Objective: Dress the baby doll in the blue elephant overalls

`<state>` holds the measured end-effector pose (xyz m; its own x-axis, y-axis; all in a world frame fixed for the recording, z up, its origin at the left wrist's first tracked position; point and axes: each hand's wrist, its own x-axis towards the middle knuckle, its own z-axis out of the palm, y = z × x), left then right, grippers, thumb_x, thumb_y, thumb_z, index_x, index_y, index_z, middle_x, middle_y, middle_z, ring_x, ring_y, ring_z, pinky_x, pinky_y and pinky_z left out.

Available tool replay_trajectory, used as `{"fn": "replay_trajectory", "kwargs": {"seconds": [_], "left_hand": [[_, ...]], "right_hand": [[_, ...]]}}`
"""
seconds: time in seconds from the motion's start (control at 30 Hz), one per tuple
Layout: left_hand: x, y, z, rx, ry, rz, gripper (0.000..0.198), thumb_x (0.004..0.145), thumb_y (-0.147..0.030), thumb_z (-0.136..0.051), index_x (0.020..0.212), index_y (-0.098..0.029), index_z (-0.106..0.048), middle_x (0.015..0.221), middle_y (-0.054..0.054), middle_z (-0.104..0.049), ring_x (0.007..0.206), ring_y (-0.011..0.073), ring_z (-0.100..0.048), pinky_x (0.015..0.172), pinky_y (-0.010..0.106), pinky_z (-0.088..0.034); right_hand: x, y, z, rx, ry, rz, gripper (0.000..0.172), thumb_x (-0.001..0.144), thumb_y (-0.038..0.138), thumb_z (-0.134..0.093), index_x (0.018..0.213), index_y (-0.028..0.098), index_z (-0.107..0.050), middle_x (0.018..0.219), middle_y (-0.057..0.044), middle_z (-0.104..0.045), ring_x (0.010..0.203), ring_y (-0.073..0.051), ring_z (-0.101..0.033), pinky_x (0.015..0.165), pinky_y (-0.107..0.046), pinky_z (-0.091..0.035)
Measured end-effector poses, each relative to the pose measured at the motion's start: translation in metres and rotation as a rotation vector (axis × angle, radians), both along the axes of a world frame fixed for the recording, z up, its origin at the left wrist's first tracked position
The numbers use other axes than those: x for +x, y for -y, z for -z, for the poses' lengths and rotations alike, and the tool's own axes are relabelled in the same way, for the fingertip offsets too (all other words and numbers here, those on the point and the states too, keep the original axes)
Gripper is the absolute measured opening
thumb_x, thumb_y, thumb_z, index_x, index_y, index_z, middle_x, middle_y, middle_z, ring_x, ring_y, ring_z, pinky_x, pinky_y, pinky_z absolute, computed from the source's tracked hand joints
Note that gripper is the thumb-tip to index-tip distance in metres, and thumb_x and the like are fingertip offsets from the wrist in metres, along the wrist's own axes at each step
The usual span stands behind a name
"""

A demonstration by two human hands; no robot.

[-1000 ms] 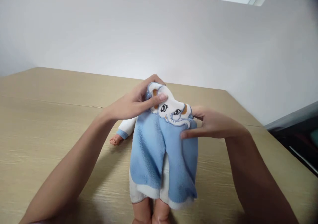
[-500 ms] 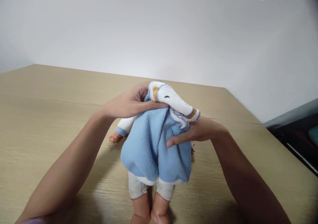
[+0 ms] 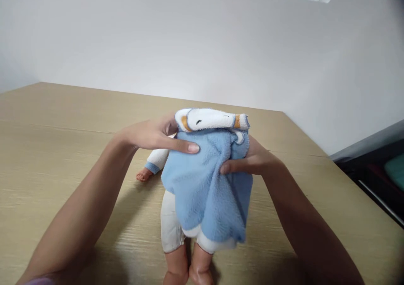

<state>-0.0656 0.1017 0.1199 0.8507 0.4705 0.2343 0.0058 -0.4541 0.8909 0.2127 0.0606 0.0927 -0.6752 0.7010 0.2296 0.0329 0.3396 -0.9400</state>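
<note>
A fleecy blue garment (image 3: 195,175), apparently a doll's top, hangs between my hands above a doll. Its upper edge is folded over and shows a white appliqué with small embroidered eyes and orange patches. My left hand (image 3: 154,135) grips the garment's upper left side, thumb across the front. On the right side, my right hand (image 3: 254,158) holds it with the thumb in front and the fingers hidden behind. Beneath lies the doll (image 3: 173,259) on its back, in white shorts, one sleeve with a blue cuff showing at left. The garment hides its head and chest.
The wooden table (image 3: 57,158) stretches out around the doll, with a seam running across it. Behind it rises a white wall (image 3: 158,36). A dark object (image 3: 375,171) stands beyond the table's right edge.
The garment's folded upper edge has turned from slanting to nearly level and shifted slightly left. Its lower part has swung right, baring more of the white shorts. Both hands keep their hold.
</note>
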Motion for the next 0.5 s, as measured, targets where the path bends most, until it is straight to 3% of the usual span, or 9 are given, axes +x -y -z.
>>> {"fn": "replay_trajectory", "kwargs": {"seconds": [0.13, 0.23, 0.33, 0.5], "left_hand": [[0.002, -0.003, 0.006, -0.033, 0.077, -0.048, 0.054, 0.103, -0.055, -0.069, 0.143, -0.019, -0.071, 0.125, 0.011, -0.081, 0.123, 0.0309, -0.074, 0.107, 0.038, -0.061], [0.008, -0.001, 0.007, -0.04, 0.114, -0.081, 0.053, 0.105, -0.058, -0.065, 0.14, -0.018, -0.072, 0.122, 0.011, -0.081, 0.117, 0.0295, -0.076, 0.106, 0.038, -0.061], [0.011, 0.002, 0.004, -0.051, 0.046, -0.052, 0.055, 0.102, -0.06, -0.068, 0.136, -0.018, -0.074, 0.119, 0.012, -0.081, 0.109, 0.0295, -0.078, 0.098, 0.036, -0.064], [0.005, 0.006, -0.002, -0.08, -0.069, 0.089, 0.059, 0.076, -0.052, -0.097, 0.124, -0.021, -0.079, 0.1, 0.009, -0.083, 0.1, 0.0303, -0.08, 0.086, 0.033, -0.066]], "right_hand": [[0.004, 0.002, -0.005, -0.013, 0.2, -0.017, 0.068, 0.086, 0.049, -0.09, 0.145, 0.021, -0.069, 0.14, -0.008, -0.076, 0.134, -0.032, -0.069, 0.108, -0.037, -0.06], [0.004, 0.003, -0.009, -0.046, 0.434, -0.229, 0.052, 0.084, 0.046, -0.09, 0.128, 0.021, -0.08, 0.132, -0.006, -0.08, 0.129, -0.03, -0.072, 0.1, -0.03, -0.063], [0.004, 0.003, -0.012, -0.068, 0.386, -0.359, 0.041, 0.085, 0.04, -0.089, 0.122, 0.021, -0.082, 0.124, -0.005, -0.082, 0.124, -0.027, -0.075, 0.104, -0.029, -0.061], [0.006, 0.005, -0.001, -0.175, 0.02, -0.047, 0.066, 0.077, 0.05, -0.095, 0.132, 0.021, -0.076, 0.127, -0.008, -0.08, 0.131, -0.032, -0.071, 0.112, -0.041, -0.059]]}}
